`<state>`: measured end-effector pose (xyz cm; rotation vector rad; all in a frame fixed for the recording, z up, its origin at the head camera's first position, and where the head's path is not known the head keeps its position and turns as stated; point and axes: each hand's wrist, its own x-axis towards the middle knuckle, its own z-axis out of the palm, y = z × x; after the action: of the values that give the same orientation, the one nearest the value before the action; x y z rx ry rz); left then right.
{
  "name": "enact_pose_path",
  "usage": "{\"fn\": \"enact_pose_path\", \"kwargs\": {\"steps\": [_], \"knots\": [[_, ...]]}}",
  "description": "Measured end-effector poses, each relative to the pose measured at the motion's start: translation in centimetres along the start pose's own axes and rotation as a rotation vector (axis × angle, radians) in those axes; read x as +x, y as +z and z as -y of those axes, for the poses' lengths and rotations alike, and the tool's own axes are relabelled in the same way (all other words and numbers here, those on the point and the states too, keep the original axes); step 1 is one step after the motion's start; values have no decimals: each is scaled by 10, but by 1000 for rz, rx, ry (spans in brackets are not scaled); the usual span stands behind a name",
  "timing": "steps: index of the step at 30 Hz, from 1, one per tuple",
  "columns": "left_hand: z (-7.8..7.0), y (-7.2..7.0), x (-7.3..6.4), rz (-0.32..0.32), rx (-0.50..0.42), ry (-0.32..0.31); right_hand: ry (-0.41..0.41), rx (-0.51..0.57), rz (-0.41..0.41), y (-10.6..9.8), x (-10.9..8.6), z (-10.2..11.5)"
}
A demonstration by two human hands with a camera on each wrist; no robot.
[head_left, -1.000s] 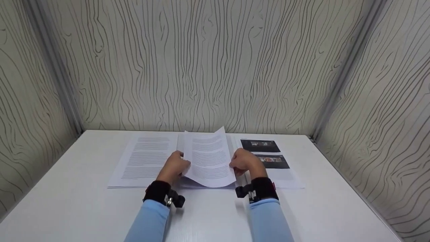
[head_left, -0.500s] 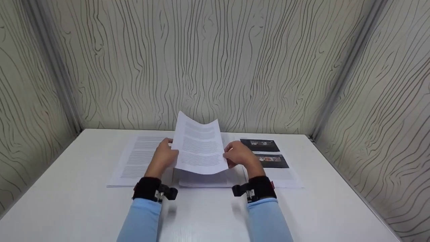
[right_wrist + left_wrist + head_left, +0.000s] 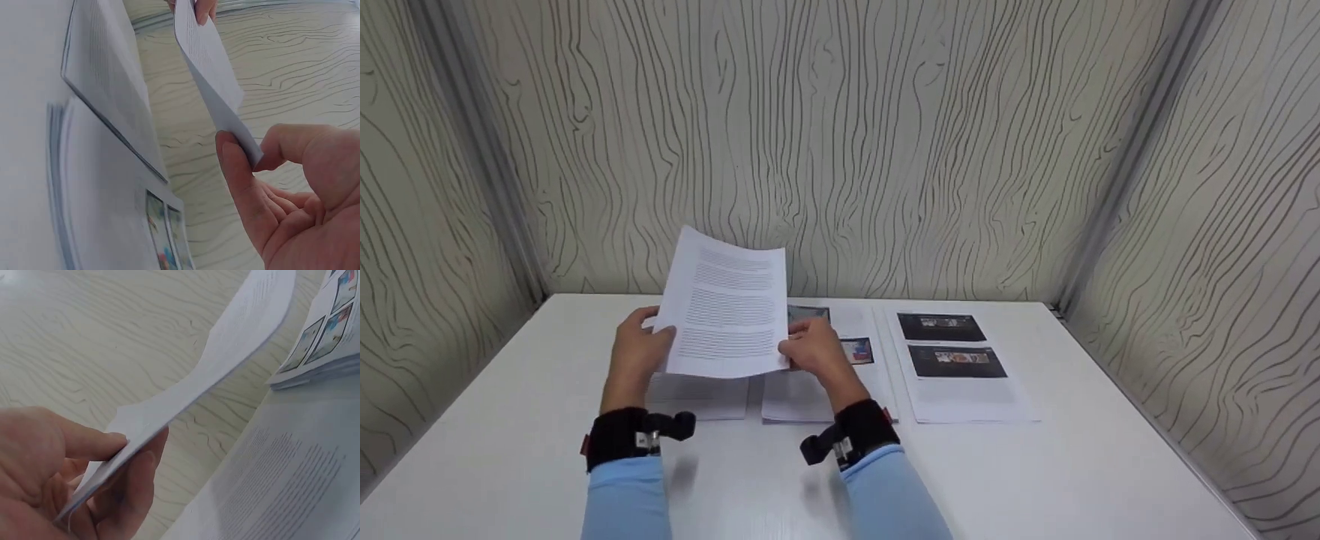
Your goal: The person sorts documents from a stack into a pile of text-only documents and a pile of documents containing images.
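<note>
A thin sheaf of printed paper (image 3: 731,300) is held up above the table, tilted and bowed a little. My left hand (image 3: 639,349) pinches its left edge, thumb on top and fingers beneath, as the left wrist view shows. The right hand (image 3: 816,349) pinches the opposite edge between thumb and fingers; in the right wrist view only a corner of the paper (image 3: 222,107) sits in that grip. Below it lies the left paper stack (image 3: 701,397), mostly covered in the head view. Partly under my right hand is the middle paper stack (image 3: 817,405), with colour pictures on its top page.
To the right lies another paper stack (image 3: 971,401) with two dark printed pictures. All stacks rest on a white table (image 3: 1035,480). A wood-grain patterned wall (image 3: 840,150) rises behind the table, with side panels left and right.
Both hands have lifted the sheaf off the middle stack and carried it up and left, over the left stack. The picture page beneath has come into view.
</note>
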<state>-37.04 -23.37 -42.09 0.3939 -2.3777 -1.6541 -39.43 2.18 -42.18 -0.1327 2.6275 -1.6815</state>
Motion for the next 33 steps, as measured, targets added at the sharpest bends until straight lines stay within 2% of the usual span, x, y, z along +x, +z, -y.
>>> {"fn": "enact_pose_path", "kwargs": {"steps": [5,10,18,24,33], "knots": [[23,-23,2,-84,-34,-15,23,80,52,35,-4,-1],[37,-35,1,-57,-14,-35,31,52,83,54,-8,-8],[51,-48,2,-15,3,-77,36,-6,145,67,-8,-7],[55,-44,3,29,-3,-105,40,-42,153,66,-7,-7],[61,-40,5,32,41,-57,20,-122,160,67,-7,-13]]}}
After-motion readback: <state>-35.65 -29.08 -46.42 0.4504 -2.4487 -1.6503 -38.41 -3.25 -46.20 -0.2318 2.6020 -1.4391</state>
